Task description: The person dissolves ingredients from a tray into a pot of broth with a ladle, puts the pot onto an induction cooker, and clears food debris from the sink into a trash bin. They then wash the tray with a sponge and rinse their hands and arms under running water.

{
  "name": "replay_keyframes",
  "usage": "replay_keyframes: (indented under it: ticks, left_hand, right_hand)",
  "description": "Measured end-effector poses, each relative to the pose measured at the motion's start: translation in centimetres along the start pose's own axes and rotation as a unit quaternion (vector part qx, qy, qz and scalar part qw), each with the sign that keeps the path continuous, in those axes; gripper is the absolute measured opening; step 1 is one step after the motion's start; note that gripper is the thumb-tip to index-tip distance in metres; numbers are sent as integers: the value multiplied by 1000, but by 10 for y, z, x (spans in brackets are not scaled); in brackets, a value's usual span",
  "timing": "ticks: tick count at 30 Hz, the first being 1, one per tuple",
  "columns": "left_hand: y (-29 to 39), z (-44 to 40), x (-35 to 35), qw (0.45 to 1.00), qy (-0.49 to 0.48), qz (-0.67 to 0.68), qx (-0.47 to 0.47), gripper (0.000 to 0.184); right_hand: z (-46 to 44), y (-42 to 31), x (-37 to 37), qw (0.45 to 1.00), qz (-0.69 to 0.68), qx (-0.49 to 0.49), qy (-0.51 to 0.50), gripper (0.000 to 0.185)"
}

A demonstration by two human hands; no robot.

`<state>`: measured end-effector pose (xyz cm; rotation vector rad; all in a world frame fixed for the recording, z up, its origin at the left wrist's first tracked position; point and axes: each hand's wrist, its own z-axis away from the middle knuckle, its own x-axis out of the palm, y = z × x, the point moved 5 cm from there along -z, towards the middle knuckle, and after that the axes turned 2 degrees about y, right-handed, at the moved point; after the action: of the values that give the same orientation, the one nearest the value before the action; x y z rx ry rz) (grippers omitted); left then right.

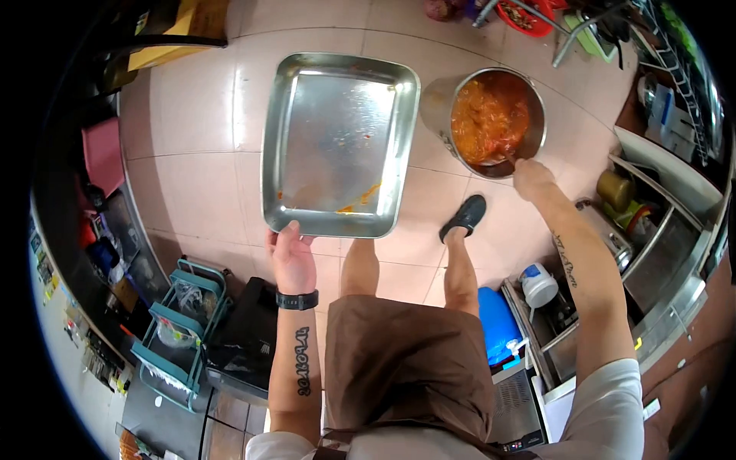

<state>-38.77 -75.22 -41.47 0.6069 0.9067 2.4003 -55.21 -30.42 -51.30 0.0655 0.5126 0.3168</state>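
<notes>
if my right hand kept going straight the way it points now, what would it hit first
Your right hand would probably meet the near rim of the metal pot first; from above, its height against the rim is unclear, so it might pass just over.

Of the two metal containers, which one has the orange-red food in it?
The round pot, beside the right hand. The rectangular tray, gripped by the left hand, has only a few orange smears and bits.
</notes>
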Motion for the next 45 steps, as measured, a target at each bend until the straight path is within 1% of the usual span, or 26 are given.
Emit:
replay_keyframes:
  ticks: [2,3,4,6,7,11,13,15,18,21,24,27,30,33,35,37,39,42,45]
  left_hand:
    - [1,2,2,1000,2,4,-1,31]
    - [2,1,5,1000,1,3,-2,32]
    - [3,5,5,1000,4,-1,-5,32]
    - [2,6,0,1000,5,0,-11,32]
    - [1,5,-1,1000,3,0,-12,32]
    - [4,9,2,1000,3,-1,-11,31]
    - [4,8,2,1000,1,0,-7,31]
    - [1,6,-8,1000,2,5,-8,32]
    - [-1,7,-20,1000,11,9,-11,32]
    - [-3,8,-28,1000,19,12,-13,32]
    - [-3,7,-33,999,21,28,-5,31]
    - [1,14,-37,999,34,39,-10,28]
    - [5,16,-37,999,34,40,-9,26]
    - [7,16,-34,999,26,43,-11,25]
    - [7,15,-35,999,18,44,-12,26]
    - [5,14,-39,999,6,47,-16,26]
    - [4,12,-39,999,15,47,-16,26]
    - [3,19,-35,999,26,40,-22,25]
    - [2,19,-32,999,22,36,-21,24]
  right_hand:
    - [24,-2,-14,998,-24,13,-48,31]
    - [29,7,-14,999,-35,-13,14,32]
    - [38,16,-16,999,-37,0,38,31]
    - [61,21,-50,995,-44,25,90,30]
    - [62,23,-58,994,-38,24,99,29]
    - [37,33,-70,992,-8,35,121,29]
    - [5,33,-56,990,4,43,135,27]
    - [-30,28,-26,985,10,51,163,25]
    - [-36,0,-2,994,-4,10,110,26]
    - [3,-14,-10,1000,-11,2,6,28]
    - [29,0,-16,999,-49,-10,13,28]
    - [54,26,-38,989,-61,9,133,29]
    - [56,39,-58,988,-43,61,136,28]
    - [25,46,-47,985,-49,84,143,28]
    - [-12,36,-16,988,-51,71,129,28]
    - [-19,19,-4,992,-53,57,98,29]
    - [-12,-6,-2,996,-59,43,53,31]
    - [14,-9,-1,999,-41,21,-29,33]
    - [35,14,5,988,-122,28,89,32]
